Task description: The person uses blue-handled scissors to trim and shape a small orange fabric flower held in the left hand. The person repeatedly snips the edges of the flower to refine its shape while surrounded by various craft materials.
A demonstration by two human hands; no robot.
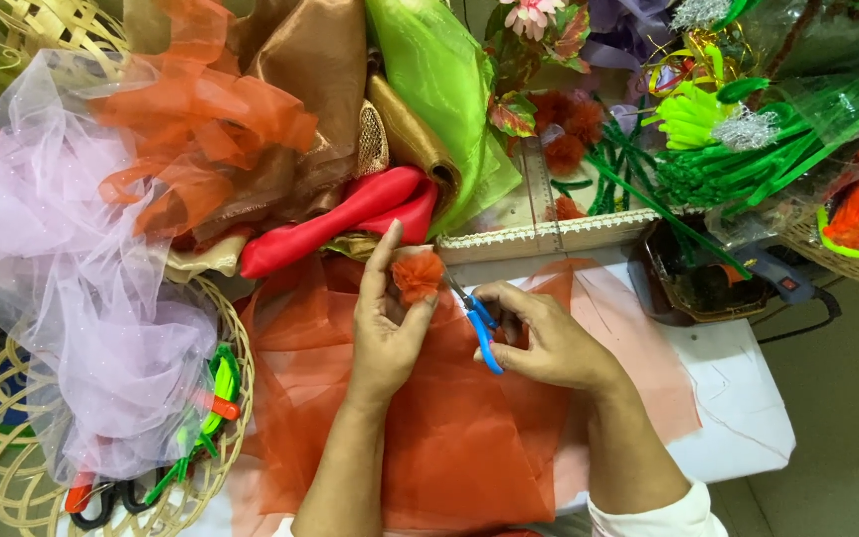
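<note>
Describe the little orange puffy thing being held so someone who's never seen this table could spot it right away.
Start at the sheet of orange net fabric spread over the white table. At its top edge, the left hand pinches a small orange pom-pom. Unlike the flat cloths around, it is a round frilly ball, with blue-handled scissors beside it.
</note>
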